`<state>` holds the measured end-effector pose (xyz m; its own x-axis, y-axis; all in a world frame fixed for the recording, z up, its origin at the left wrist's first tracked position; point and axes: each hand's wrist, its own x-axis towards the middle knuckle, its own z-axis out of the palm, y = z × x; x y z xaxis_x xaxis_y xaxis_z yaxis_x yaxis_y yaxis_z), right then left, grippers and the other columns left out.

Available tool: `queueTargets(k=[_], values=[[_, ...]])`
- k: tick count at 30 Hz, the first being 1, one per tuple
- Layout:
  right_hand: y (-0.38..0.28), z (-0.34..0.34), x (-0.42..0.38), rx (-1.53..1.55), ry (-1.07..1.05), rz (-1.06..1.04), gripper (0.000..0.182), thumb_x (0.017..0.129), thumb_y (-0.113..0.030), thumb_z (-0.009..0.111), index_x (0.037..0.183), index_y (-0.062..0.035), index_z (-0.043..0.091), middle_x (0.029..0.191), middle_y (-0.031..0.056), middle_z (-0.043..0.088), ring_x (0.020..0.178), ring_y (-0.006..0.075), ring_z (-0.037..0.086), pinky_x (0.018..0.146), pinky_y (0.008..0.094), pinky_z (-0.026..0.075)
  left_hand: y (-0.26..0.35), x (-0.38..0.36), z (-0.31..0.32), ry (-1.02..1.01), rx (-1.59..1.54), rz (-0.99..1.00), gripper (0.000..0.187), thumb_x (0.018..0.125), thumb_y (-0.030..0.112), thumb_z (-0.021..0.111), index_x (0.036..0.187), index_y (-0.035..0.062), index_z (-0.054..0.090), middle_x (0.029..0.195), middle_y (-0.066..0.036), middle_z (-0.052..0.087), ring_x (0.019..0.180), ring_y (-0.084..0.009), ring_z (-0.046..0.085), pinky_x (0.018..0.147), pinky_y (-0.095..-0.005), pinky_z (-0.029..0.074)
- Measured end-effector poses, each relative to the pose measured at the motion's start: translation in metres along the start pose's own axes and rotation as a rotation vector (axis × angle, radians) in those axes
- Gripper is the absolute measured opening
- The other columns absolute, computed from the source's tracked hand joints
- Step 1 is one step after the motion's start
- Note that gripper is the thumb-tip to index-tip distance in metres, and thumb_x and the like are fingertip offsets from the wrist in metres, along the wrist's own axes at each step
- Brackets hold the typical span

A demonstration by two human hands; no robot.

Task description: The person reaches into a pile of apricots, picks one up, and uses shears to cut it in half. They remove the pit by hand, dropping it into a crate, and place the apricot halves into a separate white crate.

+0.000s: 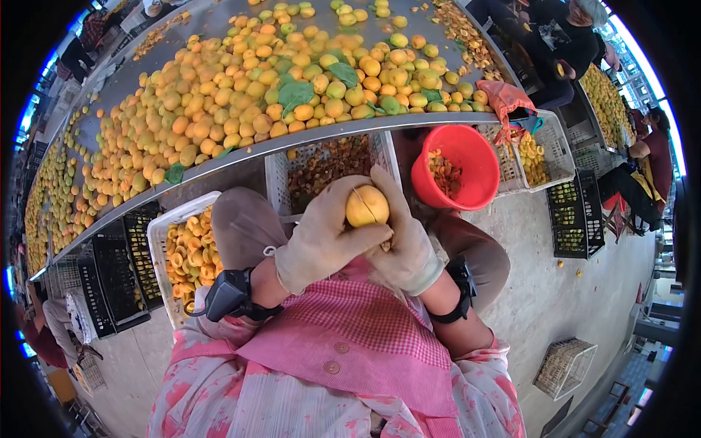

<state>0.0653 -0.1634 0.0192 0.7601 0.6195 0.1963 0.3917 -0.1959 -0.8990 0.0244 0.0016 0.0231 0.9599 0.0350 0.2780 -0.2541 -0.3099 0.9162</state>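
Observation:
Between my two gloved hands, in front of my lap, is a yellow-orange apricot (367, 206) with a thin dark line running across it. My left hand (321, 235) is wrapped round its left side, thumb lying along the lower edge. My right hand (410, 252) closes round it from the right, with fingers pointing up beside it. A small brownish bit shows below the fruit between the hands; I cannot tell what it is. Both pale gloves look soiled. Beyond the hands, a white crate (274, 186) holds dark reddish-brown scraps.
A metal table (467, 117) ahead carries a heap of apricots (241, 102) and green leaves. The red bucket (478, 179) at right holds scraps. Halved apricots fill a white crate (162, 252) at left. Black crates (577, 219) stand on both sides. Other people (573, 36) are farther off.

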Motion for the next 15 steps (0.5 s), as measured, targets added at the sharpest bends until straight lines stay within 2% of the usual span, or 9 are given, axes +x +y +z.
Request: queueTargets(k=[1,3,4,6,10,13,15], values=[[0.005,0.001,0.001,0.001,-0.001,0.006,0.074,0.087,-0.018,0.062,0.15,-0.0061,0.026,0.12,0.0238,0.06,0.099,0.0434,0.064,0.083,0.0432,0.053,-0.004,-0.002,0.002,-0.002,-0.002,-0.005,0.058,0.073,0.021,0.08,0.12,0.0005,0.053,0.103,-0.021,0.061,0.094,-0.036,0.062,0.082,-0.0399,0.05],[0.015,0.002,0.004,0.191,-0.055,-0.041,0.079,0.081,-0.006,0.063,0.151,-0.0076,0.025,0.134,0.0214,0.051,0.12,0.0392,0.055,0.099,0.0391,0.046,-0.008,-0.003,0.006,0.03,0.077,0.01,0.063,0.071,0.026,0.082,0.12,-0.0005,0.052,0.099,-0.02,0.061,0.09,-0.0379,0.062,0.078,-0.0408,0.051],[0.014,0.003,0.003,0.191,-0.055,-0.041,0.079,0.081,-0.006,0.063,0.151,-0.0076,0.025,0.134,0.0214,0.051,0.12,0.0392,0.055,0.099,0.0391,0.046,-0.007,-0.003,0.006,0.03,0.077,0.01,0.063,0.071,0.026,0.082,0.12,-0.0005,0.052,0.099,-0.02,0.061,0.09,-0.0379,0.062,0.078,-0.0408,0.051],[0.011,0.006,0.001,0.127,-0.038,-0.031,0.08,0.078,-0.002,0.063,0.149,-0.008,0.028,0.137,0.0199,0.049,0.125,0.0352,0.053,0.103,0.037,0.043,-0.003,-0.005,0.006,0.018,-0.01,-0.121,0.061,0.07,0.03,0.083,0.113,-0.0019,0.054,0.096,-0.019,0.062,0.087,-0.0382,0.062,0.076,-0.0419,0.051],[0.012,0.009,0.001,0.215,-0.021,-0.025,0.078,0.076,0.0,0.063,0.147,-0.0084,0.031,0.135,0.0187,0.052,0.12,0.0354,0.056,0.101,0.0372,0.045,0.0,0.0,-0.001,-0.049,0.063,-0.133,0.057,0.068,0.033,0.084,0.104,-0.0014,0.056,0.094,-0.019,0.063,0.083,-0.037,0.063,0.073,-0.0423,0.052],[0.006,0.004,0.002,0.234,-0.134,-0.047,0.074,0.075,0.001,0.064,0.143,-0.0086,0.035,0.132,0.0168,0.052,0.118,0.0325,0.057,0.1,0.0366,0.044,-0.005,-0.003,-0.002,-0.025,0.076,-0.059,0.052,0.069,0.034,0.083,0.1,0.0004,0.058,0.09,-0.017,0.063,0.079,-0.0355,0.064,0.069,-0.042,0.052],[-0.002,0.003,0.002,0.366,-0.215,0.113,0.074,0.073,0.01,0.061,0.14,-0.0073,0.036,0.131,0.0079,0.045,0.121,0.0187,0.046,0.106,0.0316,0.036,-0.004,-0.005,-0.002,-0.051,0.006,-0.105,0.05,0.07,0.034,0.082,0.101,0.0011,0.059,0.087,-0.016,0.063,0.076,-0.0344,0.065,0.066,-0.0404,0.052]])
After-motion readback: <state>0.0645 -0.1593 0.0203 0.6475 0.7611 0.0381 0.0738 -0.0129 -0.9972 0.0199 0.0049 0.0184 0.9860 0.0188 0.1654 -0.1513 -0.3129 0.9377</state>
